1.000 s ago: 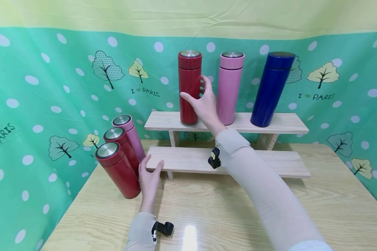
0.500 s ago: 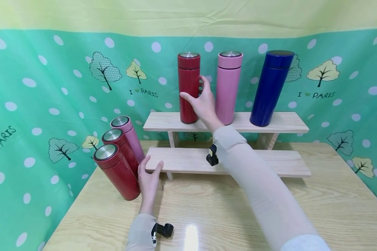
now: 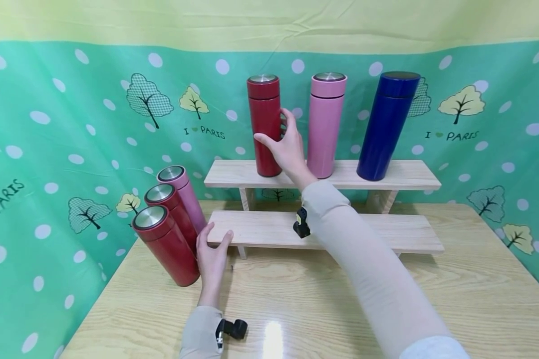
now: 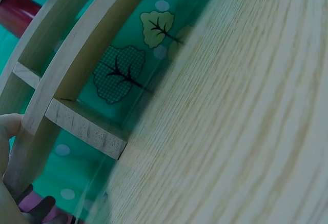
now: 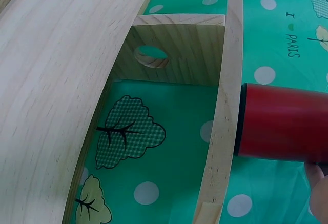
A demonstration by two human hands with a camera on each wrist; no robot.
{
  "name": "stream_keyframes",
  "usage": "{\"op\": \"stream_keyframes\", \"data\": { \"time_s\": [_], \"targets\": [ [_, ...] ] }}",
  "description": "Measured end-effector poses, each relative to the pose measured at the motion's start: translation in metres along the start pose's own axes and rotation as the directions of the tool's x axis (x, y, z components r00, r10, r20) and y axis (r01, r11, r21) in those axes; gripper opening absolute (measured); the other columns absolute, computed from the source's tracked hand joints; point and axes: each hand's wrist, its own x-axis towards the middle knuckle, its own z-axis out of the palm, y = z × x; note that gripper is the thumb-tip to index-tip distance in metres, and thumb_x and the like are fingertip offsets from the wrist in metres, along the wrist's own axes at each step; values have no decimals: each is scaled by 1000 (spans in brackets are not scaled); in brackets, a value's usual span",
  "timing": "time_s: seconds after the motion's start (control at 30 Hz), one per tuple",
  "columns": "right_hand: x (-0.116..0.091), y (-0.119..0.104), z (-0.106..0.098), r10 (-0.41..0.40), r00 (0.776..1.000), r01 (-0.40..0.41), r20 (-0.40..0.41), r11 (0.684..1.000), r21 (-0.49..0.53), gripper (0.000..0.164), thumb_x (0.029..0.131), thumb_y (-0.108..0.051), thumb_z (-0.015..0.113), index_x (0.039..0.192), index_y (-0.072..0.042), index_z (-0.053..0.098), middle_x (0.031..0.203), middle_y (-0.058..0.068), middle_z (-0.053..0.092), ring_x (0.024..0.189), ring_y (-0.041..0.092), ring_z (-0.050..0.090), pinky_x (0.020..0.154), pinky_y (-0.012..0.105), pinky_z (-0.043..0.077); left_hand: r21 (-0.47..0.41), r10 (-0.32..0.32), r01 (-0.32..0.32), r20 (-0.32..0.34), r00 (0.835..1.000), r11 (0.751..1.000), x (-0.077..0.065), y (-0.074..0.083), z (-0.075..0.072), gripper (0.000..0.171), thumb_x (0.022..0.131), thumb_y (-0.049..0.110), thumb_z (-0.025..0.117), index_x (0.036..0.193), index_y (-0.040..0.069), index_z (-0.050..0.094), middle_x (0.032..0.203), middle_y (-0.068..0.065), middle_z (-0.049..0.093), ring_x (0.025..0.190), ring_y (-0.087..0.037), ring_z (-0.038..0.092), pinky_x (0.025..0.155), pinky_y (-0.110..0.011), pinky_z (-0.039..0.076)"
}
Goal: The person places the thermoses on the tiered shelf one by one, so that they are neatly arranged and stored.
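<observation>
My right hand (image 3: 289, 147) holds a red thermos flask (image 3: 264, 109) with a silver lid, thumb across its front and fingers behind. The flask leans slightly left, its base at the upper board (image 3: 233, 172) of a two-tier wooden shelf. In the right wrist view the dark base rim of this red flask (image 5: 282, 124) is right at the board's edge. My left hand (image 3: 213, 257) grips the left end of the lower board (image 3: 260, 227), thumb at the front edge and fingers round the end. To the right of the held flask stand a pink flask (image 3: 327, 124) and a blue flask (image 3: 388, 124).
Left of the shelf, close beside my left hand, two red flasks (image 3: 170, 249) and a pink flask (image 3: 188, 192) stand in a row on the wooden table (image 3: 296, 304). A green patterned cloth (image 3: 94, 164) hangs behind the shelf and at both sides.
The top of the held red flask has tipped left while its base stays about in place, and my right hand has shifted slightly left with it. My left hand keeps its place.
</observation>
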Motion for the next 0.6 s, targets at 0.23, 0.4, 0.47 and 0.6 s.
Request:
{"op": "stream_keyframes", "data": {
  "time_s": [0.23, 0.4, 0.47, 0.6],
  "targets": [
    [-1, -2, 1, 14, 1000, -14, 12, 1000, 26, 82, 88, -31, 77, 153, -19, 28, 146, 5, 47, 125, 20, 51, 97, 36, 49, -3, 2, -2, -6, 1000, 1000, -1, 2, -1, 59, 86, 36, 77, 138, 17, 56, 149, -7, 44, 139, -31, 35, 111, -54, 27],
    [-3, -3, 2, 42, 999, -42, 21, 999, 27, 84, 88, -32, 76, 155, -20, 27, 146, 5, 47, 127, 20, 49, 100, 36, 47, -2, -1, 1, -7, 1000, 1000, -1, 1, -1, 60, 86, 38, 77, 138, 18, 55, 149, -7, 43, 139, -31, 35, 111, -55, 27],
    [-4, -5, 1, 55, 998, -56, 28, 998, 25, 85, 89, -31, 76, 156, -21, 25, 147, 4, 47, 128, 18, 48, 101, 36, 46, -1, -4, 4, -6, 1000, 1000, -1, 0, -1, 60, 86, 38, 77, 138, 18, 55, 149, -6, 43, 140, -31, 35, 111, -55, 27],
    [-7, -6, 0, 73, 997, -74, 34, 997, 27, 84, 90, -27, 75, 157, -20, 25, 148, 5, 46, 130, 17, 46, 104, 36, 44, -5, -4, 4, 0, 1000, 1000, -1, -1, 0, 61, 86, 38, 77, 139, 18, 55, 149, -7, 43, 140, -32, 35, 111, -55, 27]
  ]
}}
